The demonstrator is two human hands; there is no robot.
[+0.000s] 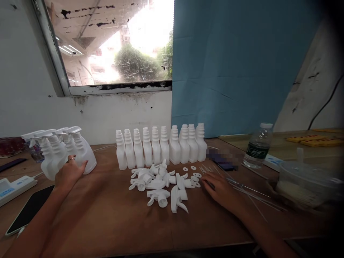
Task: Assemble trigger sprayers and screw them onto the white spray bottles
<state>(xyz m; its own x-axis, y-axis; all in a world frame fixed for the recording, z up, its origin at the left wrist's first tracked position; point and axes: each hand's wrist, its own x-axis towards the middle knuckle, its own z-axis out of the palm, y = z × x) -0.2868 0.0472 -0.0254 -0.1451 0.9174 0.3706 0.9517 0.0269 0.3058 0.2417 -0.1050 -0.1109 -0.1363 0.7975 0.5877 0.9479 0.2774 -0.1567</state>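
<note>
I see the left hand (70, 172) at sprayer-topped bottles (88, 157), the right hand (219, 189) beside white rings (198, 185); if they grasp, I cannot tell. Loose spray heads (156, 184) lie between, before open bottles (156, 150); a water bottle (256, 149) stands rightward.

Bottles (148, 152) — plastic, matt to satin, ribbed at the neck, smooth below. Spray heads (156, 184) — hard plastic, smooth, slightly glossier. Washers (198, 185): thin, flat, apparently plastic. Tabletop (107, 215): wood-like, smooth, dull sheen. Phone screen (30, 210): glassy, glossy. Water bottle (258, 148) and tub (303, 184): clear, glossy plastic. Blue sheet (228, 64): matt, creased; cloth or paper, cannot tell. Window frame (57, 68): dull metal, grimy. Pane (107, 46): smeared glass. Wall (107, 114): matt, stained.
</note>
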